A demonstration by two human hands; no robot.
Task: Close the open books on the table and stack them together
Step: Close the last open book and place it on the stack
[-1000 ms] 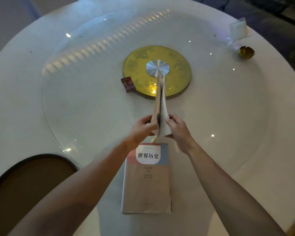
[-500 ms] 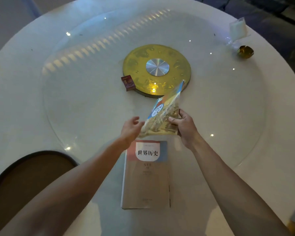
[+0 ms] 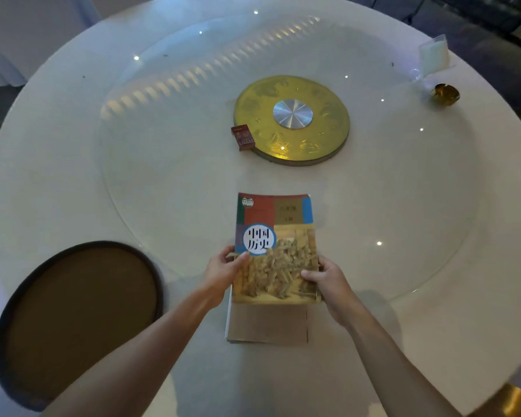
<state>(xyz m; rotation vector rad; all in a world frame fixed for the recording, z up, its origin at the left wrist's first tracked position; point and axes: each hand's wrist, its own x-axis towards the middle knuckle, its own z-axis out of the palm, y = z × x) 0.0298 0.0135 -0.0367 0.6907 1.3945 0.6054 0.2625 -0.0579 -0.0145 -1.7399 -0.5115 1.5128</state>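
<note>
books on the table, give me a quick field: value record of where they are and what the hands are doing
top book: colourful history book, closed, face up, lying partly on the lower book, shifted toward the table centre
lower book: tan book, closed, only its near end showing
left hand: left hand gripping the top book's left edge
right hand: right hand gripping its right edge
stack aligned: no
nearby: red box beside the gold disc

A single head-worn wide-angle view looks forward and steeply down from above the near edge of the round white table (image 3: 73, 145). It takes in nearly the whole tabletop, bowed by the lens, out to the far rim. Both forearms enter from the bottom, close to the camera. A chair seat (image 3: 79, 320) sits near left.
</note>
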